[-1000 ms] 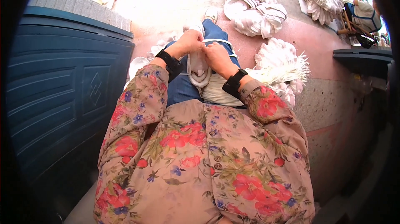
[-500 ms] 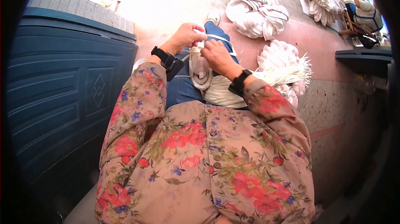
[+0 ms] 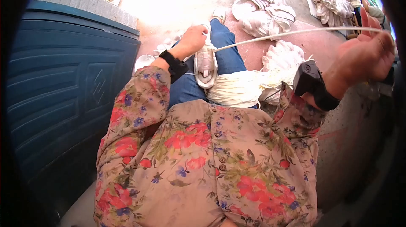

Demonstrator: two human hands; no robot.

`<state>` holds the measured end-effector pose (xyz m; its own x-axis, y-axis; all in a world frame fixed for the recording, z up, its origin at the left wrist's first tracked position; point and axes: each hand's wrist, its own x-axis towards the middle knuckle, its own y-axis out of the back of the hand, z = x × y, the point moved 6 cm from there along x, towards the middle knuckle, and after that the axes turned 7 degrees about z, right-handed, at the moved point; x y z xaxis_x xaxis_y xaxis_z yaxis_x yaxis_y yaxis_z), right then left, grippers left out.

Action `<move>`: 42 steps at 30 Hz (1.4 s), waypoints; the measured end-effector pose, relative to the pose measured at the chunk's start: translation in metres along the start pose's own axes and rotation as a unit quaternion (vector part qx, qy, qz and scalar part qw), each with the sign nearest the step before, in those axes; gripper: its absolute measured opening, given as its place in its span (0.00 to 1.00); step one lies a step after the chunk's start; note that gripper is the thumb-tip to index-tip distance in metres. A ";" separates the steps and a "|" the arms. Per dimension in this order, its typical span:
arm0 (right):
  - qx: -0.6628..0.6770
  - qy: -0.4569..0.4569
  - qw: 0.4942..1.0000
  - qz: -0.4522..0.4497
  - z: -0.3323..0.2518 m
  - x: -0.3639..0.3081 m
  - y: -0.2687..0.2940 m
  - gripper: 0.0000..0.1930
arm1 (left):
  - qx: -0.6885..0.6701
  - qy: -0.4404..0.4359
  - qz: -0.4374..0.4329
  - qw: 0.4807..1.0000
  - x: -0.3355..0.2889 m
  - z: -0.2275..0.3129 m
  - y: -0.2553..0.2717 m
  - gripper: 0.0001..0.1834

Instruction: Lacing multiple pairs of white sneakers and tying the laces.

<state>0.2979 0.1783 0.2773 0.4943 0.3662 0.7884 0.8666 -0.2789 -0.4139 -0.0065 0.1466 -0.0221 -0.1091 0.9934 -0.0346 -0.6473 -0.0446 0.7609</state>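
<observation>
A white sneaker point(image 3: 206, 64) rests on my jeans between my thighs, its opening toward me. My left hand point(image 3: 191, 42) is closed on the far part of the sneaker; what its fingertips pinch is partly hidden. From the sneaker a pale shoelace point(image 3: 275, 36) stretches taut to the far right. My right hand point(image 3: 367, 53) holds that lace out there, some fingers raised and the others curled, blurred at the picture's rim. Across my right thigh lies a thick bundle of cream laces point(image 3: 234, 86).
Strung white shoes lie in a pile point(image 3: 264, 13) on the floor ahead, with another pile point(image 3: 284, 56) nearer. A blue panelled door point(image 3: 76, 83) stands at my left. More bundled shoes point(image 3: 334, 3) and another person point(image 3: 374, 13) are at the far right.
My right hand has swung from beside my left hand to the far right, drawing the lace out long. My left hand has stayed by the sneaker, slightly lower.
</observation>
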 end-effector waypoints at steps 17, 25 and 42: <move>-0.071 -0.563 0.606 -0.558 0.093 -0.352 -0.011 0.12 | -0.165 0.111 -0.035 0.979 -0.039 -0.033 0.016 0.16; -0.245 -0.233 0.716 -0.611 0.070 -0.363 -0.036 0.09 | 0.077 0.004 0.040 0.996 -0.059 -0.023 0.013 0.10; 0.109 -0.719 0.502 -0.469 0.055 -0.268 -0.047 0.04 | 0.097 0.131 0.188 0.968 -0.070 -0.033 0.035 0.07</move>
<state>0.1283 0.1421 0.0612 -0.7346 0.5519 -0.3947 0.6740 0.6604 -0.3310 -0.0461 0.0718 -0.0142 -0.5142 0.8485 0.1249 -0.3728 -0.3523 0.8584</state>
